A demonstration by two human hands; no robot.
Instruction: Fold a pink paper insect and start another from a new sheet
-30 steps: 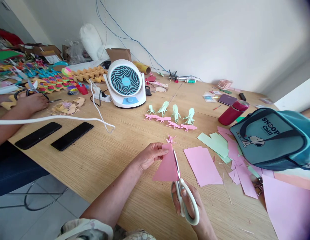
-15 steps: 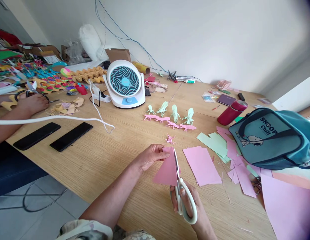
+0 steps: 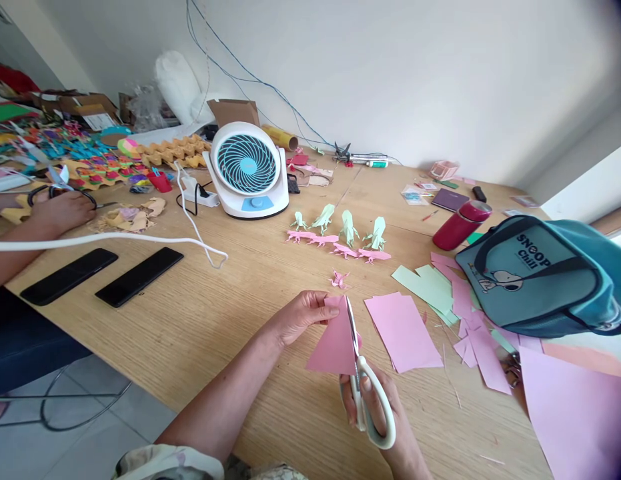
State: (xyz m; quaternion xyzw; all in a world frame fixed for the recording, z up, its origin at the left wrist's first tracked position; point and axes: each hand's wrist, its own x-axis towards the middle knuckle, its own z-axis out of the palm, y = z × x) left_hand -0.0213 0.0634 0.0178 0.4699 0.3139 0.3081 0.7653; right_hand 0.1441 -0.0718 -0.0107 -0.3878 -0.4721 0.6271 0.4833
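Observation:
My left hand (image 3: pixel 310 311) pinches the top of a folded piece of pink paper (image 3: pixel 333 348) between thumb and fingers. Around the handles of white-handled scissors (image 3: pixel 381 417) my right hand (image 3: pixel 397 407) is closed, with the thumb through a loop. The blades point away from me and lie along the paper's right edge, nearly together. Just beyond sits a small pink folded paper figure (image 3: pixel 339 279). Farther back stand rows of pink paper figures (image 3: pixel 345 250) and green paper figures (image 3: pixel 349 227). A stack of pink sheets (image 3: pixel 404 331) lies to the right of the scissors.
Green and pink paper offcuts (image 3: pixel 483 353), a teal bag (image 3: pixel 540 280) and a red flask (image 3: pixel 460 225) are on the right. A fan (image 3: pixel 250 170) stands at the back. At left are two phones (image 3: pixel 139 277), a white cable (image 3: pixel 140 237) and another person's hand (image 3: pixel 63 212) with scissors.
The view has shifted very slightly. My hands, the paper and the scissors stay almost in the same place, with the blades still along the paper's edge.

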